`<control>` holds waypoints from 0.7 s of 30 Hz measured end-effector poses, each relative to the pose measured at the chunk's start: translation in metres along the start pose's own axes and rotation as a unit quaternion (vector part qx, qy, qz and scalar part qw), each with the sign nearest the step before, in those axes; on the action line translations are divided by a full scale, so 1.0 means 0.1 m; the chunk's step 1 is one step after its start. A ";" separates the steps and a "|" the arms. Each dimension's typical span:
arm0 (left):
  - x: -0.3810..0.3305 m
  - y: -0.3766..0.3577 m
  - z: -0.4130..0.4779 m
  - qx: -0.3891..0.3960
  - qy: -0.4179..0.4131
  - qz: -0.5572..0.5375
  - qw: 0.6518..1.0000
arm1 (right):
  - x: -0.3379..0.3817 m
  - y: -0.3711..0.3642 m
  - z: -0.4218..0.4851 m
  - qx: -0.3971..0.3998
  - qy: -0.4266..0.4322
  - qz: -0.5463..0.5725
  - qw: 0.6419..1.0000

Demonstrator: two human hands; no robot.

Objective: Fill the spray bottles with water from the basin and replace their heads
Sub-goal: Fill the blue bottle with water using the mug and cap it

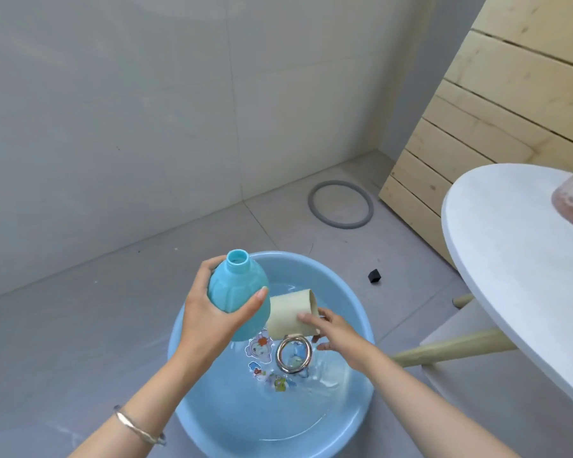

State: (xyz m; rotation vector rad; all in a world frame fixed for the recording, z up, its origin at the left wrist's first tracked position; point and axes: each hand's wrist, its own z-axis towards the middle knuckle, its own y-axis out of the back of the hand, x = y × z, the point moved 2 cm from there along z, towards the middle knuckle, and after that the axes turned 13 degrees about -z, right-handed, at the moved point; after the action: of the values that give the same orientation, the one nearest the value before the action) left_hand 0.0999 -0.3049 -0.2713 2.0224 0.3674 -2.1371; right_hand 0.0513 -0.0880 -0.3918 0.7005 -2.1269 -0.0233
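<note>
Basin [311, 266]: is standing on the grey floor tiles and holding shallow water [298, 408]; cartoon stickers [262, 347] are showing on its bottom.
Left hand [209, 312]: is wrapping fingers and thumb round the belly of the light-blue spray bottle [239, 292].
Spray bottle: is hanging nearly upright above the basin's far-left part, open neck pointing up.
Right hand [333, 332]: is gripping the beige cup [290, 314], thumb on its side.
Cup: is lying on its side above the basin's water, just beside the bottle; its metal ring handle [293, 354] is hanging below.
Beyond the basin: a grey ring [340, 204] is lying on the floor.
Right of the basin: a small black block [374, 276] and a white round table [510, 252] are standing.
</note>
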 end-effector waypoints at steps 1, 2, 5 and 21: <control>-0.04 0.01 -0.02 0.000 -0.003 -0.001 1.000 | 0.02 0.04 -0.06 0.020 -0.010 0.024 0.999; -0.07 0.01 -0.04 0.000 -0.004 -0.001 1.000 | 0.03 0.06 -0.12 0.035 -0.021 0.051 0.998; -0.22 0.03 -0.14 -0.001 -0.012 -0.001 1.000 | 0.10 0.09 -0.34 0.043 -0.051 0.104 0.992; -1.52 -0.60 -0.46 0.076 -0.082 -0.035 0.993 | 1.67 1.39 -2.72 -0.222 0.184 -0.137 0.948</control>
State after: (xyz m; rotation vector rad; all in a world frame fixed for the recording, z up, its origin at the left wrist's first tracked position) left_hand 0.1353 -0.2401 -0.1185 1.9178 0.2615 -2.4205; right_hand 0.1127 0.0101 -0.0635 0.6604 -1.5773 -0.4718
